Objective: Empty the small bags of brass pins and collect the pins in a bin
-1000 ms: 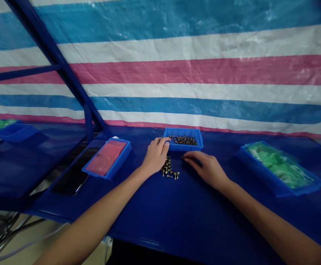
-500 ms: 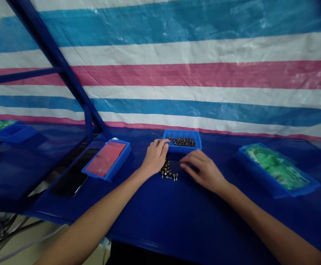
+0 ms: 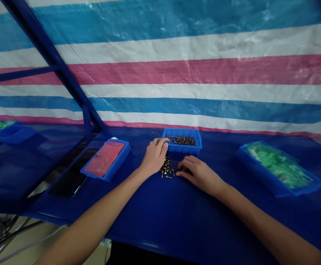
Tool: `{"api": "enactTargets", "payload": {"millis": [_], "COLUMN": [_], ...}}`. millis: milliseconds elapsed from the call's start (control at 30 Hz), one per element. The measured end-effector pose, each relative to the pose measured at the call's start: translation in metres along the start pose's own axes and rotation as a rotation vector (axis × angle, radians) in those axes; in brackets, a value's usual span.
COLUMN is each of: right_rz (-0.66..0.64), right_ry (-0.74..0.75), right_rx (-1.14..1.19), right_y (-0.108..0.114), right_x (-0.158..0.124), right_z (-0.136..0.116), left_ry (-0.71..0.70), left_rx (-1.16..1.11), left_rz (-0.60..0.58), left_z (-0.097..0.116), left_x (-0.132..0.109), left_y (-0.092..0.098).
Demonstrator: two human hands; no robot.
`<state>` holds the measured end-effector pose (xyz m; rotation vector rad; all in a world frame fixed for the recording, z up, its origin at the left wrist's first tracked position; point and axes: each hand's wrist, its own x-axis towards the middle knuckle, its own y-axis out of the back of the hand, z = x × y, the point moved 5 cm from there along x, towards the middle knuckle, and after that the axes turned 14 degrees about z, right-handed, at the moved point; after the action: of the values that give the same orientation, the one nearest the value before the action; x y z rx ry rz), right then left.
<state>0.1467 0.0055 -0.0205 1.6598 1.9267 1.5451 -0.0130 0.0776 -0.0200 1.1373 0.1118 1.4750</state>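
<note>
**Well: left hand (image 3: 155, 156) and right hand (image 3: 197, 175) on either side of loose brass-coloured screws (image 3: 166, 170)**

Blue workbench (image 3: 160, 228), both forearms bare, reaching in from the near edge. Loose brass-coloured screws lie in a small heap directly on the bench, just in front of a small blue plastic bin (image 3: 184, 150) and between the two hands.

Left hand: fingers curled inward, tips at the bin's left front corner and apparently touching it. Heel of the hand just left of the heap. Grip unclear: not flat or spread, but whether the curled fingers hold a screw cannot be told.

Right hand: low over the bench, fingers curved, tips close beside the heap's right side. Grip also unclear; nothing shows between the fingers, though the hand could hide something small.

Bin holds a shallow layer of dark screws (image 3: 182, 141).

Left of the hands, a blue tray (image 3: 124, 156) with a flat red packet (image 3: 104, 158) in it, tilted at an angle to the bench edge. Black phone (image 3: 69, 183) beside it, nearer the bench's left end.

Right, well apart, a long blue tray (image 3: 273, 184) with a green item under clear plastic (image 3: 279, 165).

Behind everything, a striped tarpaulin (image 3: 193, 70) in blue, white and pink, crossed at left by a blue steel frame (image 3: 53, 62).
</note>
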Motion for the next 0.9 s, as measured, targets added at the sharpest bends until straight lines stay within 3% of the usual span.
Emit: {"api": "enactTargets", "payload": {"millis": [167, 533, 600, 700, 767, 833, 900], "right_rz": [-0.059, 0.080, 0.193, 0.526, 0.720, 0.794, 0.784], "right_ry": [-0.005, -0.015, -0.001, 0.011, -0.057, -0.146, -0.174], "right_rx": [0.113, 0.106, 0.108, -0.034, -0.207, -0.327, -0.354], "right_y": [0.005, 0.008, 0.015, 0.033, 0.043, 0.049, 0.050], "right_x": [-0.003, -0.004, -0.001, 0.004, 0.005, 0.005, 0.004], "right_z": [0.010, 0.006, 0.005, 0.010, 0.017, 0.025, 0.027], "left_ry": [-0.001, 0.011, 0.013, 0.016, 0.020, 0.023, 0.021], "left_rx": [-0.006, -0.004, -0.003, 0.000, 0.002, 0.003, 0.005], "left_rz": [-0.005, -0.005, -0.005, -0.006, -0.007, -0.011, -0.014], "left_z": [0.001, 0.001, 0.001, 0.001, 0.001, 0.001, 0.000], "left_x": [-0.001, -0.001, -0.001, -0.001, 0.000, 0.000, 0.000], "left_y": [0.000, 0.000, 0.000, 0.000, 0.000, 0.000, 0.000]}}
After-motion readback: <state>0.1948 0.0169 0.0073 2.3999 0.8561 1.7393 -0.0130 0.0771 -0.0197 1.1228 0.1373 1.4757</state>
